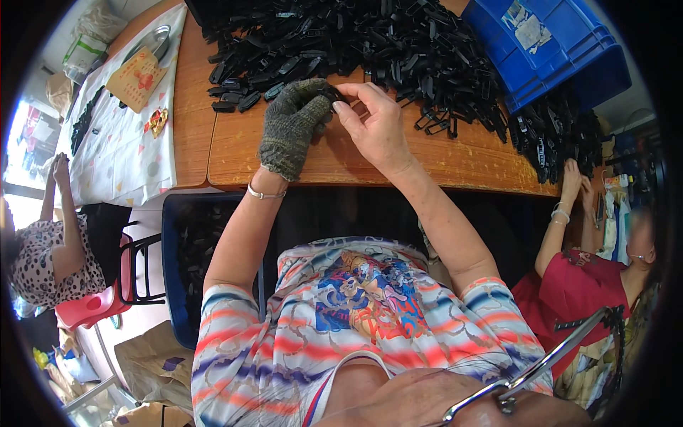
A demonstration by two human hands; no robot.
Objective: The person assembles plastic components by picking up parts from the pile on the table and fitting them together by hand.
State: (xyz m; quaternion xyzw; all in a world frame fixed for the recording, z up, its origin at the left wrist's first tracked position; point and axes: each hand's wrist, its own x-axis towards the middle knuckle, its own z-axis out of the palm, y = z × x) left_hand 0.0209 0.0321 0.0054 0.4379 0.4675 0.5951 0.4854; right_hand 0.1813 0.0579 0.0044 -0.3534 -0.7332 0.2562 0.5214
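Two hands met at the near edge of the wooden desk (pixel 455 160), just in front of a large heap of black plastic clips (pixel 398 50). The left hand (pixel 292 124), in a grey knitted glove, and the bare right hand (pixel 373 124) pinched one small black clip (pixel 333 92) between their fingertips, so both were closed on it. Most of the piece was hidden by the fingers; its long axis seemed to run roughly left to right, from one hand to the other, though which end pointed where could not be told.

Such a clip was probably light, stiff and smooth, likely to slip from bare fingers, so gripping it at each end seemed sensible, with the glove giving extra hold. Thin parts might snap if bent hard.

A blue crate (pixel 548 43) stood on the desk's far right, and a dark bin (pixel 174 235) of similar pieces sat below the desk by the left arm. Another person's hands (pixel 573 178) worked at the desk's right edge.
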